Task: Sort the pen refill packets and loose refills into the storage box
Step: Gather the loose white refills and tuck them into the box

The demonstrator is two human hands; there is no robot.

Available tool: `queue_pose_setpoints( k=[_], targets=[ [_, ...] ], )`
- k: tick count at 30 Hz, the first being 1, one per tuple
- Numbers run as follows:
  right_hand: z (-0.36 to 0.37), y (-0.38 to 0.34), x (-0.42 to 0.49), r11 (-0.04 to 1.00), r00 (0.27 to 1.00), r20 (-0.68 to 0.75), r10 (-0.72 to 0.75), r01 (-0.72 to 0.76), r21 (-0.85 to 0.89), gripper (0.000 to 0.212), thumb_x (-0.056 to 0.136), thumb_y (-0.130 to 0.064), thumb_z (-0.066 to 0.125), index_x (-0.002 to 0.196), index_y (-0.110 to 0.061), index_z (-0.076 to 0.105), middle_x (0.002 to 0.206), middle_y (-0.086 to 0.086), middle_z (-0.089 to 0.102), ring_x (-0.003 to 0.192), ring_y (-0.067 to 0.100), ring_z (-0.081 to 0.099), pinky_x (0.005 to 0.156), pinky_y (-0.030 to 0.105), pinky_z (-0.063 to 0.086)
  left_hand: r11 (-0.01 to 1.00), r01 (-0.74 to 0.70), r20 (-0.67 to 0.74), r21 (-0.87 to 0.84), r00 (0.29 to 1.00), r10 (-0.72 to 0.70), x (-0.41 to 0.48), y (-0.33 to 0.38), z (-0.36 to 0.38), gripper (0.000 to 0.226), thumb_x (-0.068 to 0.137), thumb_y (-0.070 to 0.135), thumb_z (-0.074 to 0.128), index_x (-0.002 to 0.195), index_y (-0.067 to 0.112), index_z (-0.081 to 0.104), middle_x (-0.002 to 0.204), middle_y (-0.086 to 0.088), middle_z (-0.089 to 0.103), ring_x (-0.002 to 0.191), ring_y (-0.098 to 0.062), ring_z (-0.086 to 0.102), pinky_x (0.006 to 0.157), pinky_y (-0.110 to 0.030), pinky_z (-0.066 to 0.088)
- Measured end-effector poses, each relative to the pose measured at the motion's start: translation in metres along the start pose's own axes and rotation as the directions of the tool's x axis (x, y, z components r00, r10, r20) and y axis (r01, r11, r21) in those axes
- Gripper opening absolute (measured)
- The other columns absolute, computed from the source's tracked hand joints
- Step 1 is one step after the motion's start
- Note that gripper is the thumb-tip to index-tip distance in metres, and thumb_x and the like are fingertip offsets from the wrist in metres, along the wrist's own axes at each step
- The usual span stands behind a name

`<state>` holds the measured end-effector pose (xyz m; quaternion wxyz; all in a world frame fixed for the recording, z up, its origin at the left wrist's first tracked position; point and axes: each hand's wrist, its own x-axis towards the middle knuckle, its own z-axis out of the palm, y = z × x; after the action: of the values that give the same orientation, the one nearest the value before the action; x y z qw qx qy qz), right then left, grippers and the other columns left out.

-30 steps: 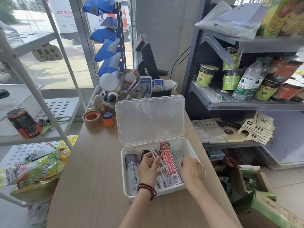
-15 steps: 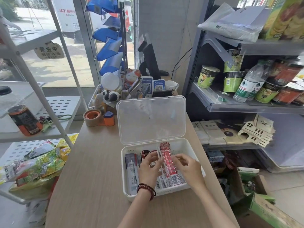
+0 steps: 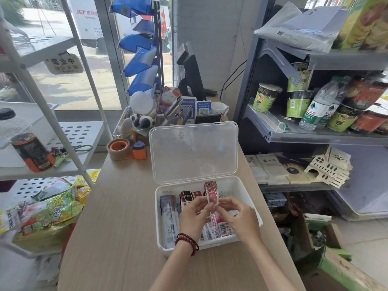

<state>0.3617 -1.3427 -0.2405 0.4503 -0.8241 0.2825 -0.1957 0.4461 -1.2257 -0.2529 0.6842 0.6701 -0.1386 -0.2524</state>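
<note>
Two hands work over the middle of the storage box (image 3: 156, 219), which sits on the wooden table (image 3: 117, 217) near its right edge, with the clear lid (image 3: 193, 152) hinged open and standing up at the far side. The left hand (image 3: 194, 215), with a dark red bead bracelet (image 3: 186, 242) on its wrist, and the right hand (image 3: 239, 217) meet fingertip to fingertip. Both pinch the red packets (image 3: 212, 192), a bundle standing on edge roughly along the box's centre line, far end tilted up above the rim. A thin white strip shows at the left fingertips; refill or packet edge cannot be told. Inside the box, grey and white packets (image 3: 168, 215) lie flat along the left wall, and black-and-red packets (image 3: 188, 195) sit between them and the red bundle. More barcoded packet ends show near the front wall under the hands. The right part of the box is mostly hidden by the right hand. On the table beyond the box: a brown tape roll (image 3: 118, 149) touching an orange holder (image 3: 139, 151), then a clear tray of small items and a white mug (image 3: 219, 109). A grey shelf (image 3: 315, 137) on the right carries green noodle cups (image 3: 265, 97) and a water bottle (image 3: 315, 114). Snack bags (image 3: 48, 211) lie on the white rack at left.
</note>
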Motion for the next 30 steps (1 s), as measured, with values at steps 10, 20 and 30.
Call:
queue_pose_setpoints(
  k=[10, 20, 30],
  targets=[
    [0.012, 0.007, 0.004, 0.960, 0.967, -0.248, 0.061, -0.125, -0.250, 0.019, 0.093, -0.028, 0.063, 0.110, -0.025, 0.073, 0.093, -0.007, 0.075, 0.080, 0.006, 0.066, 0.067, 0.020, 0.053, 0.994, -0.029, -0.124, 0.104, 0.991, 0.042, 0.002, 0.000, -0.002, 0.029, 0.090, 0.029, 0.060, 0.117, 0.021, 0.064, 0.106, 0.000, 0.068, 0.095, -0.016, 0.064, 0.083, -0.034, 0.056],
    [0.017, 0.015, 0.014, 0.775, 0.951, -0.165, 0.261, -0.309, -0.552, 0.025, 0.093, -0.009, 0.056, 0.110, -0.021, 0.071, 0.103, 0.000, 0.072, 0.089, 0.018, 0.068, 0.064, 0.026, 0.051, 0.997, -0.035, -0.135, 0.066, 0.990, 0.044, -0.001, 0.003, 0.000, 0.010, 0.087, 0.026, 0.064, 0.094, 0.033, 0.060, 0.098, 0.006, 0.069, 0.089, -0.008, 0.065, 0.076, -0.024, 0.056],
    [0.012, 0.006, 0.008, 0.927, 0.983, -0.150, 0.109, -0.155, -0.341, 0.012, 0.094, -0.034, 0.061, 0.094, -0.027, 0.070, 0.087, -0.009, 0.072, 0.077, 0.006, 0.066, 0.059, 0.018, 0.050, 0.999, -0.019, -0.143, 0.033, 0.989, 0.023, -0.003, 0.007, 0.000, 0.008, 0.088, 0.022, 0.064, 0.093, 0.027, 0.061, 0.094, 0.002, 0.068, 0.085, -0.013, 0.068, 0.071, -0.024, 0.057]
  ],
)
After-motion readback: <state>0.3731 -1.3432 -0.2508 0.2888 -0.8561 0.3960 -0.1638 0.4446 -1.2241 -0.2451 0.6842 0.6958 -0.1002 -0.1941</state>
